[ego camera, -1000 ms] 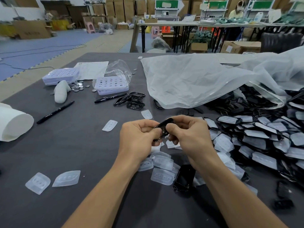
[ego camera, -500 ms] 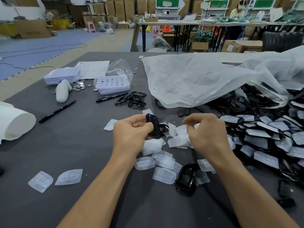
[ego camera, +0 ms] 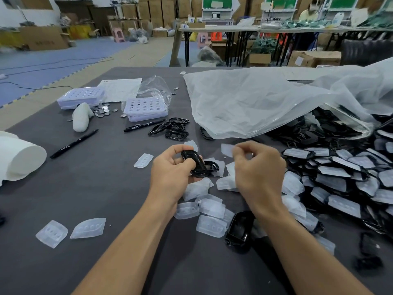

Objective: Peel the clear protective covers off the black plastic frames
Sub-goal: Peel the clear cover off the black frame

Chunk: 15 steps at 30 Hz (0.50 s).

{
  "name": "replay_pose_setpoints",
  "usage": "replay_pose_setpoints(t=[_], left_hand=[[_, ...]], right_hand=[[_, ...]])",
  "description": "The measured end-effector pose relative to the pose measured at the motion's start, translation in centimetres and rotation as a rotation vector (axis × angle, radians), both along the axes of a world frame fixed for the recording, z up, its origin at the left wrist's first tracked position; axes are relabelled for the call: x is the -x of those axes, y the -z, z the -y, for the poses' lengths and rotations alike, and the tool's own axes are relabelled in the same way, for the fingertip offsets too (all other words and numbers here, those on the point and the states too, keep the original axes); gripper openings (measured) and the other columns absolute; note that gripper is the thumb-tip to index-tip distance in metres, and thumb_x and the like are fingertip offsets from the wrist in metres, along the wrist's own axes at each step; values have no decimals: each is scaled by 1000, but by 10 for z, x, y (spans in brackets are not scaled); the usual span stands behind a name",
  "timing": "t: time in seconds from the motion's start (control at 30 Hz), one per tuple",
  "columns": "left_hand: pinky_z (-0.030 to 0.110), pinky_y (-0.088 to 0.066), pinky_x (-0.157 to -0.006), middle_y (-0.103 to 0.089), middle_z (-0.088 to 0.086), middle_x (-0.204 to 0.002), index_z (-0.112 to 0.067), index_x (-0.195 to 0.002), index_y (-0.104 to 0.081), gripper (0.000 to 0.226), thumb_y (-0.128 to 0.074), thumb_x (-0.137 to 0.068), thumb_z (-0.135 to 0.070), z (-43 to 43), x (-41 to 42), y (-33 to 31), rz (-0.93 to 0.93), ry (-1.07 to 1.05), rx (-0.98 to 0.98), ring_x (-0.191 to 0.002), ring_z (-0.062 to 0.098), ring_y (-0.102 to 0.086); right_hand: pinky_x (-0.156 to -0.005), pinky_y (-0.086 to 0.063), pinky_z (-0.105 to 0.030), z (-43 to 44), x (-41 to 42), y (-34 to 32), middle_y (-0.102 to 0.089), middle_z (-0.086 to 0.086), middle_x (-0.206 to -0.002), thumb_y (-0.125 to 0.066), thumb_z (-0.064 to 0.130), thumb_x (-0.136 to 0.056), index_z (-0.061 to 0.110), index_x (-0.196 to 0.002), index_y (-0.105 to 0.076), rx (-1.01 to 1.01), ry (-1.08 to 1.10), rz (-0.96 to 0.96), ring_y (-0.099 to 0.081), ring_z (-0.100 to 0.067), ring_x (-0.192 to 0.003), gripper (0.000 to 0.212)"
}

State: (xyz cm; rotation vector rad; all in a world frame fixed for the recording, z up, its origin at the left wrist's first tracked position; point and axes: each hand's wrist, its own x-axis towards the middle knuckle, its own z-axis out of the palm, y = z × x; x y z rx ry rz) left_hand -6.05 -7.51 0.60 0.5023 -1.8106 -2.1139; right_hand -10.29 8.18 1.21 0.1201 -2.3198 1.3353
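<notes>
My left hand grips a glossy black plastic frame over the middle of the grey table. My right hand is to its right, fingertips pinched at the edge of a clear cover; motion blur hides the exact grip. Several peeled clear covers lie under and around both hands. Another black frame lies by my right wrist. A big heap of covered frames fills the right side. Bare frames are stacked farther back.
A large translucent plastic bag spreads across the back right. On the left are two pens, purple hole trays, coin cells, a white roll and two loose covers.
My hands were together on the frame, then drew apart. The right hand has pulled away to the right with the clear cover; the left keeps the bare frame.
</notes>
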Motion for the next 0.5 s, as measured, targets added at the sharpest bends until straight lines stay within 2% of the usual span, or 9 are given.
replay_pose_setpoints(t=[0.1,0.2,0.3,0.4,0.5], left_hand=[[29,-60,-59,-81,8,-91,-15,-100,-74,35,-58,-89,14,-2,0,-1,-14,13,5,-78,19,-78],[27,-59,-57,-81,9,-91,-14,-101,-75,36,-57,-89,16,-4,-1,-2,-18,27,-7,-76,21,-78],[28,-60,-59,-81,9,-89,-15,-99,-75,36,-57,-90,15,-7,-2,-1,-9,44,-2,-76,23,-79],[26,-58,-56,-80,10,-85,-16,-96,-75,35,-58,-90,15,-10,0,-1,-1,44,-8,-71,22,-78],[25,-58,-55,-80,10,-84,-14,-97,-75,33,-59,-90,14,-8,0,0,-1,43,-27,-69,19,-78]], right_hand=[[-48,-43,-20,-2,-1,-10,-69,3,-60,-72,14,-92,18,-77,-78,564,-176,234,-52,-9,-47,17],[-43,-40,-21,4,-7,-15,-69,-10,-65,-71,1,-92,5,-84,-73,874,-319,478,-51,-12,-45,9],[-41,-39,-19,11,-14,-15,-71,-11,-67,-71,0,-92,7,-85,-70,948,-334,610,-53,-11,-44,9],[-43,-38,-17,15,-16,-12,-68,-3,-61,-74,6,-91,11,-81,-72,870,-281,608,-49,-8,-41,11],[-48,-39,-15,13,-16,-11,-54,13,-48,-80,14,-86,16,-78,-75,783,-246,587,-44,-2,-37,10]])
